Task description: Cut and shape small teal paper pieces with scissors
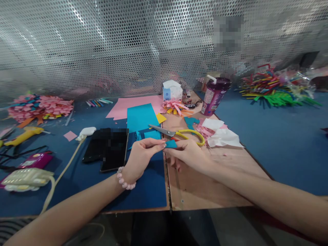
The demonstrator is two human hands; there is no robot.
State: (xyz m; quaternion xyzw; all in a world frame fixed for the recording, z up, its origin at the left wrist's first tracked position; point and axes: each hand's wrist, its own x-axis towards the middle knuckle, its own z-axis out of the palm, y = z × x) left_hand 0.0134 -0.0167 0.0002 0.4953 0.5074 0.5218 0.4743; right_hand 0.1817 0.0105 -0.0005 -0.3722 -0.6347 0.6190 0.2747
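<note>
Between my two hands is a small folded piece of blue paper (171, 144). My left hand (143, 153), with a pink bead bracelet at the wrist, pinches its left end. My right hand (191, 153) grips the other end between thumb and fingers, and its lower fingers curl beneath. Just beyond the hands lie scissors (176, 132) with yellow handles, blades pointing left. Under the blades are small blue paper pieces (151, 135). Behind them a blue sheet (142, 116) rests on pink sheets (119, 107), with a yellow piece (161, 118) at its edge.
Left of my hands are dark phones (114, 150), a cable plug (87, 132), a power strip (28, 179) and a yellow glue gun (25, 135). A purple cup (215, 95), a tissue box (172, 91) and crumpled tissue (225, 137) stand or lie beyond my right hand. Perforated metal (128, 44) rises behind.
</note>
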